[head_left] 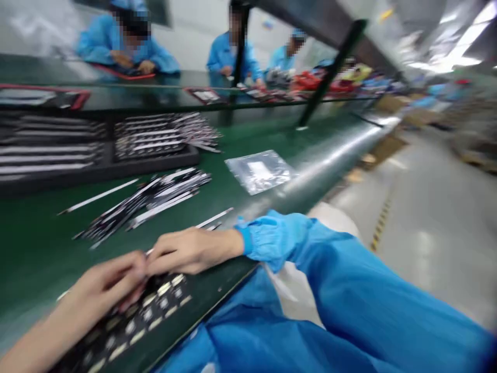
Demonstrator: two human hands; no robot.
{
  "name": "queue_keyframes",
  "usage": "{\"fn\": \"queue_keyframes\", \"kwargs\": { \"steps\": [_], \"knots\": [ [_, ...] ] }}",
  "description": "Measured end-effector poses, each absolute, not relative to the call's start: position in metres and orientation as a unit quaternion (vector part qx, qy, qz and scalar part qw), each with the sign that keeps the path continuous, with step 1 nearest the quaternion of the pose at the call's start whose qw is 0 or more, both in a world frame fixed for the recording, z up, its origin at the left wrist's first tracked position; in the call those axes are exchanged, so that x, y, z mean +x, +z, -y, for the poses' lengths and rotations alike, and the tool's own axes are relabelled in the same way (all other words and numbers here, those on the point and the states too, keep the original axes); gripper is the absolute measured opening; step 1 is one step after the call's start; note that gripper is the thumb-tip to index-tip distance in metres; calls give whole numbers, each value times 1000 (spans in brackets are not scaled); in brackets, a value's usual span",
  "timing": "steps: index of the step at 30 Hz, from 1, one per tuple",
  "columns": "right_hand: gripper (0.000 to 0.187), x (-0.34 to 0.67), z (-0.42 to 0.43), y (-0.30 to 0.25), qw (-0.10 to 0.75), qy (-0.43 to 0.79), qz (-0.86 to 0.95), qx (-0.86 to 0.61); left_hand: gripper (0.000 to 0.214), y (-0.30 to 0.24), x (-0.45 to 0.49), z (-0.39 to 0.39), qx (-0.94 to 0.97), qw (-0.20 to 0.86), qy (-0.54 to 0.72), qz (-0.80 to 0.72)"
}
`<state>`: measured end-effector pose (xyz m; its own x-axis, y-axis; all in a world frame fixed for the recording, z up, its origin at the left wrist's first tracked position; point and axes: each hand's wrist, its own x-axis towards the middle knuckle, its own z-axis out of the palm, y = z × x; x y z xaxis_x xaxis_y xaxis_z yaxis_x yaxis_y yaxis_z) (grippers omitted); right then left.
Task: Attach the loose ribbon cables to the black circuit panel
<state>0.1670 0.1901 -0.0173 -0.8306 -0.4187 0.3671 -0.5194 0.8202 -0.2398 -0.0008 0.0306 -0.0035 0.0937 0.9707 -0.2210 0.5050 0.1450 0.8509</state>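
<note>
My left hand [103, 287] and my right hand [190, 251] meet fingertip to fingertip over a dark fixture board [155, 316] with several small pale parts set in rows, at the near edge of the green bench. Both hands have their fingers pressed together in a pinch where they meet. A thin white strip [213, 217] runs out from under my right hand; whether the fingers grip it is blurred. A loose pile of black and white strips [147, 202] lies just beyond my hands.
Black trays of strips [50, 150] stand at the back left of the green bench [39, 243]. A clear plastic bag [259, 172] lies to the right near the metal edge rail [334, 155]. Several people in blue coats work across the line. Grey floor lies to the right.
</note>
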Motion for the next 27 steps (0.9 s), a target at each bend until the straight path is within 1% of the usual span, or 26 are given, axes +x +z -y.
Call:
{"fn": "queue_keyframes", "kwargs": {
  "steps": [2, 4, 5, 7, 9, 12, 15, 18, 27],
  "knots": [
    [31, 172, -184, -21, 230, 213, 915, 253, 44, 3, 10, -26, 574, 445, 295, -621],
    [23, 175, -184, -23, 268, 243, 908, 211, 40, 2, 12, -23, 562, 408, 330, -640],
    [19, 175, -187, -24, 262, 266, 909, 186, 37, 0, 10, -21, 570, 375, 332, -651],
    [18, 174, -193, -22, 255, 282, 916, 125, 29, -5, 3, -16, 622, 234, 330, -671],
    [18, 173, -197, -20, 261, 274, 921, 93, 27, -11, -4, -9, 685, 123, 295, -655],
    [19, 172, -197, -19, 235, 253, 935, 87, 29, -21, -10, 1, 736, 51, 229, -635],
    [18, 169, -193, -22, 207, 232, 946, 92, 29, -30, -13, 5, 751, 16, 185, -634],
    [18, 164, -192, -26, 195, 225, 949, 100, 30, -34, -12, 5, 753, -1, 175, -634],
    [26, 165, -199, -28, 189, 237, 945, 124, 29, -35, -13, 3, 739, 42, 196, -643]
  ]
}}
